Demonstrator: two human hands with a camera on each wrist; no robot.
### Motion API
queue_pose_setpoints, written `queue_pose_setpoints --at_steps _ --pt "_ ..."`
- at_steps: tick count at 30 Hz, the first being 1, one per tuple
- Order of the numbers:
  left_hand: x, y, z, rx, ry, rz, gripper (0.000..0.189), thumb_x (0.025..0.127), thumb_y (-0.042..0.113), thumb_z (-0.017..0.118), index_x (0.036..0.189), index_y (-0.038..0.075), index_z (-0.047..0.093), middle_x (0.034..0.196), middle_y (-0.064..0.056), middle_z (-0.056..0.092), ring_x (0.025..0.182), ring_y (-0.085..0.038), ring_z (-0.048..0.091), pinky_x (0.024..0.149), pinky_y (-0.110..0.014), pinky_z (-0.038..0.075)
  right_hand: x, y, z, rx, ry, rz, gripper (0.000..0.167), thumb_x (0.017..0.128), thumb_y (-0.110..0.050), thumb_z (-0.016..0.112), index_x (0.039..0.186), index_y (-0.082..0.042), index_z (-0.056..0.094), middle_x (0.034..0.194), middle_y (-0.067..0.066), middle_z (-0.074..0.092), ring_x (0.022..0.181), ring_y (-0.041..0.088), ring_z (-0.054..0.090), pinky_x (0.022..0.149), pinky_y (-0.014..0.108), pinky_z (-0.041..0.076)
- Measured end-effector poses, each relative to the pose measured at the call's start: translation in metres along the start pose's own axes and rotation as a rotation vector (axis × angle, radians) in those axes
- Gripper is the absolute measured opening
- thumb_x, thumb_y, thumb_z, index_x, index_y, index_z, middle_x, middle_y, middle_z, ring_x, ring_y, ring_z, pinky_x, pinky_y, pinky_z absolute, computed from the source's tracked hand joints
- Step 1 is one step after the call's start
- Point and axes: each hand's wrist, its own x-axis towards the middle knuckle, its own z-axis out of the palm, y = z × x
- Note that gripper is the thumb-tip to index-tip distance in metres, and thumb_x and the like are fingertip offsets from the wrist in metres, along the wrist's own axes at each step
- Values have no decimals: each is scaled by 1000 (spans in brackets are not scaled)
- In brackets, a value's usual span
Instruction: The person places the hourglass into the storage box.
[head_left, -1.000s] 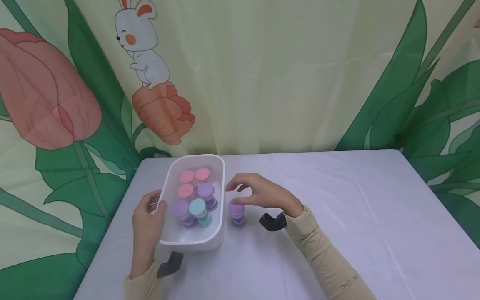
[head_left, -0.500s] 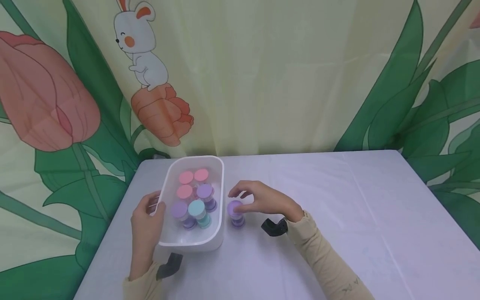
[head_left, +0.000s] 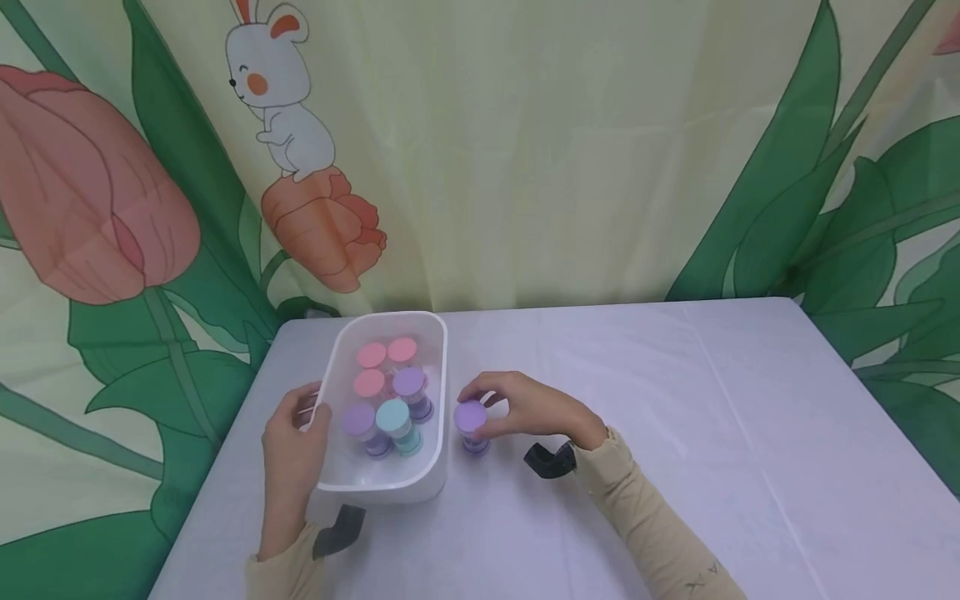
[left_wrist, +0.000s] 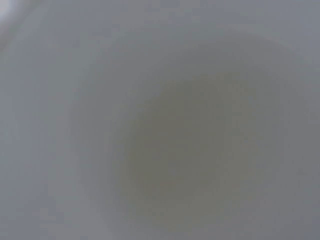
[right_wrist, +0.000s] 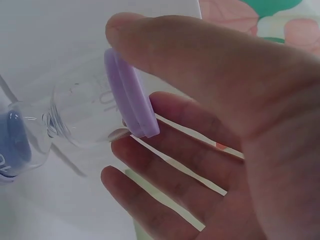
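A purple-capped sand timer point(head_left: 470, 416) stands upright on the table just right of a white plastic bin point(head_left: 378, 486). My right hand point(head_left: 534, 407) has its thumb and fingers around the timer's upper cap. In the right wrist view the timer's purple cap point(right_wrist: 131, 95) lies between thumb and fingers, with clear glass and a narrow waist below it and dark bluish sand in the far bulb. My left hand point(head_left: 296, 450) grips the bin's left rim. Inside the bin stand several timers, among them a teal one point(head_left: 394, 418), a purple one point(head_left: 409, 383) and a pink one point(head_left: 370, 383).
A white cloth covers the table point(head_left: 637, 392), whose back edge meets a printed curtain point(head_left: 525, 150). Dark wrist mounts point(head_left: 551, 461) sit at both sleeves. The left wrist view shows only a blurred grey-white surface.
My right hand has come down and closed its thumb and fingers on the cap of the purple timer beside the bin. My left hand and the bin stay nearly in place.
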Motion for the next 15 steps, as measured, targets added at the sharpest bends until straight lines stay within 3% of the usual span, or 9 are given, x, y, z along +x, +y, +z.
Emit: queue_pose_setpoints --at_steps 4,15 --pt "-1 -1 0 4 -2 7 41 100 19 48 138 8 54 134 -20 58 120 -38 55 98 -62 47 -1 3 3 23 -5 5 43 83 -19 79 123 -8 64 120 -2 66 111 16 61 100 41 52" --pt "1 1 0 3 5 -2 41 99 20 47 138 9 54 133 -19 58 121 -38 55 99 -62 47 3 1 3 -11 19 -41 39 84 -13 78 119 -6 65 114 -1 68 106 11 61 95 32 54"
